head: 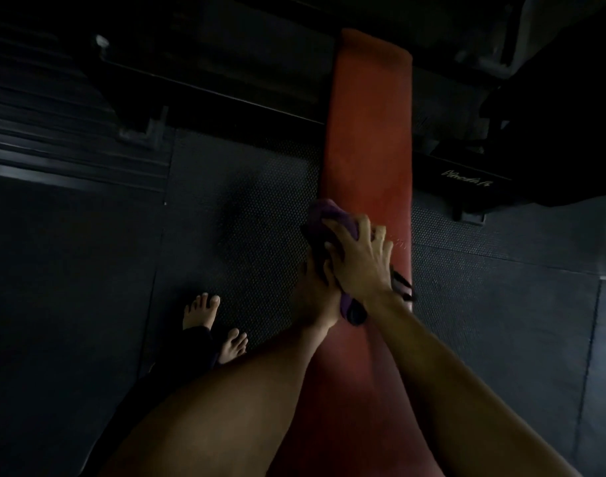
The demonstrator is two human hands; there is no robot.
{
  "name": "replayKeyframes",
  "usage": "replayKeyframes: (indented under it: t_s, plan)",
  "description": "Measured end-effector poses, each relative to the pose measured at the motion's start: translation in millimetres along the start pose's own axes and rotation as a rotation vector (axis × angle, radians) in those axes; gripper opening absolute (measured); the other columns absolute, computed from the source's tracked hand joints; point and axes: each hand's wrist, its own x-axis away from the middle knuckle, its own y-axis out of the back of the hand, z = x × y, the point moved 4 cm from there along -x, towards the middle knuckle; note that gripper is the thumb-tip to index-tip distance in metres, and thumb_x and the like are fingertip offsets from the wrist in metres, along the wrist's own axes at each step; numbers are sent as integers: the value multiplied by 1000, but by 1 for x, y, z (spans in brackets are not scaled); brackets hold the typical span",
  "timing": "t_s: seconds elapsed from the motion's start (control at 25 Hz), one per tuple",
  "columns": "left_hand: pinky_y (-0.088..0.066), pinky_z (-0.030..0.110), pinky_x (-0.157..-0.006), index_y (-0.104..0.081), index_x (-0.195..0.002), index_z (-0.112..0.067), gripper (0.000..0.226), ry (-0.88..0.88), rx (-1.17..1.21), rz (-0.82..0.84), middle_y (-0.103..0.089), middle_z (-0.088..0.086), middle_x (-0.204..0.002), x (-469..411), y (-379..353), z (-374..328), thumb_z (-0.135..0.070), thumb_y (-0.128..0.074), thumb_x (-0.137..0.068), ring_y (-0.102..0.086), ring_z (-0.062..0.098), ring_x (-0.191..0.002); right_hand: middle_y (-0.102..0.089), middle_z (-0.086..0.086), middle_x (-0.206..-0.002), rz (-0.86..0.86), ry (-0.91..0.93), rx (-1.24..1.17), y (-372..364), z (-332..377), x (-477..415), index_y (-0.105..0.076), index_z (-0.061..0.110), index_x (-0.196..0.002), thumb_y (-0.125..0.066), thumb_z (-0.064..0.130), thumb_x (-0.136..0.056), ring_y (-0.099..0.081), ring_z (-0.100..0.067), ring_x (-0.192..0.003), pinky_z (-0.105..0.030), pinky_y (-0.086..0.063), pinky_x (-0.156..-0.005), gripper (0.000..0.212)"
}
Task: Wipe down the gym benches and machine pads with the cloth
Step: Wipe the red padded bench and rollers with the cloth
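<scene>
A long red padded bench (pixel 367 132) runs away from me down the middle of the dim view. A purple cloth (pixel 324 215) lies bunched on the bench's left half. My right hand (pixel 358 259) lies on top of the cloth with its fingers spread and curled over it. My left hand (pixel 315 290) sits just below and partly under the right one, gripping the cloth's near end. A dark piece of the cloth (pixel 355 309) hangs out below my right wrist.
Black rubber floor mats (pixel 243 218) surround the bench. My bare feet (pixel 208 321) stand on the floor left of it. A dark machine frame (pixel 198 87) crosses behind, and a black padded machine part (pixel 467 182) sits to the right.
</scene>
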Motion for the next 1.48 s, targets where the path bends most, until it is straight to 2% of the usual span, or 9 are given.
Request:
replayKeyframes:
  t_s: [0.2,0.32,0.44,0.64,0.76,0.92,1.0,1.28,1.48]
  plan:
    - [-42,39,-107,-13,-161,-31,59,64,53,2,-33,2,-161,1,4,-3,-44,-29,-106,-48,24,-136,-21,-5,-160,131,-40,172,5,32,-90,-44,42,-146,-57,56,-94,-20,-41,-146,-59,-26,-111,55]
    - [-41,38,-112,-21,-159,-29,64,145,46,61,-35,0,-160,-1,-1,14,-25,-46,-101,-44,24,-141,-35,-2,-150,62,-11,140,8,40,-69,-56,39,-135,-60,55,-90,-32,-36,-136,-55,-32,-106,49]
    - [-37,36,-110,-23,-159,-25,64,89,37,55,-36,5,-158,-3,3,14,-36,-46,-100,-43,27,-139,-47,-1,-135,-116,-28,-37,9,6,1,-59,36,-132,-54,53,-89,-46,-33,-118,-50,-40,-96,46]
    - [-52,50,-92,-7,-158,-46,59,99,-10,-23,-47,13,-141,-16,7,-6,-42,-33,-105,-60,40,-111,-42,-9,-143,-195,-321,-51,7,-60,-25,-51,37,-143,-46,48,-99,-41,-41,-127,-57,-35,-103,46]
    - [-52,47,-87,-11,-159,-43,58,87,31,-46,-49,14,-136,-36,2,-16,-39,-34,-106,-61,39,-106,-35,-4,-151,-209,-511,-204,11,-49,-74,-46,41,-145,-52,42,-98,-33,-39,-135,-56,-28,-108,48]
    - [-37,48,-109,-11,-160,-35,62,62,-88,-44,-36,16,-155,-70,3,-19,-51,-20,-101,-44,37,-135,-41,1,-148,-201,-114,-152,9,-32,-38,-52,36,-143,-58,43,-95,-37,-28,-133,-51,-32,-110,48]
    - [-29,46,-115,-11,-160,-34,60,63,-90,-25,-29,15,-161,-77,5,-26,-47,-23,-103,-36,35,-142,-41,1,-149,-210,-63,-100,4,-52,5,-50,35,-144,-55,48,-96,-39,-26,-131,-49,-34,-106,50]
    - [-43,52,-98,-2,-159,-41,58,160,-83,-71,-41,17,-150,-97,-1,-50,-49,-24,-106,-55,42,-121,-28,-14,-153,-195,-638,-267,-4,-95,-57,-22,35,-156,-41,53,-102,-40,-46,-130,-60,-37,-104,60]
    - [-43,51,-98,-5,-160,-40,58,182,-170,-129,-45,13,-150,-101,-5,-49,-49,-25,-106,-55,38,-122,-36,-13,-149,-133,-688,-446,13,-113,-101,-21,27,-157,-47,54,-100,-53,-49,-120,-53,-43,-95,68]
